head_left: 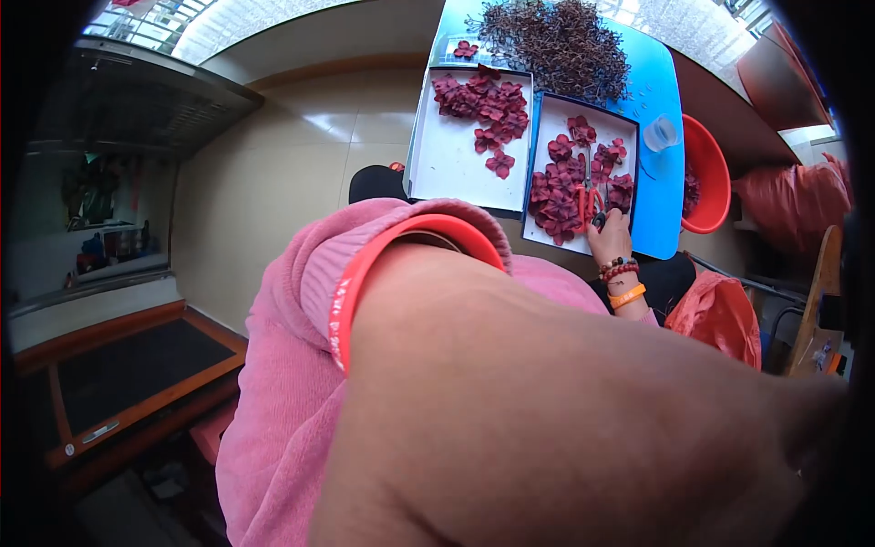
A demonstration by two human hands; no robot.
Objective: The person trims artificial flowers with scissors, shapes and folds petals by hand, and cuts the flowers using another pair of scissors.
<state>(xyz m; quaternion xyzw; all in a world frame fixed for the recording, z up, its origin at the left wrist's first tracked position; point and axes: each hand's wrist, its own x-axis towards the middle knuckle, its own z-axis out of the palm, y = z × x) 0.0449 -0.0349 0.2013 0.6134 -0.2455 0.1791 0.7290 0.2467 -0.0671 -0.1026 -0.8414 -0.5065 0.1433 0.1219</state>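
Dark-red, fabric-like flowers with rounded petals lie heaped in a white, dark-rimmed tray; the right hand curls at its near corner, hold unclear; the left hand is too blurred to tell

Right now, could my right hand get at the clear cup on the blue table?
Probably yes: your right hand is close by, and open blue table runs from beside it up to the clear cup, with nothing visibly blocking it.

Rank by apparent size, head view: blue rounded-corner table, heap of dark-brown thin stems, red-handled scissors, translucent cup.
1. Blue table
2. Stem heap
Smallest, too alike to rank: scissors, cup
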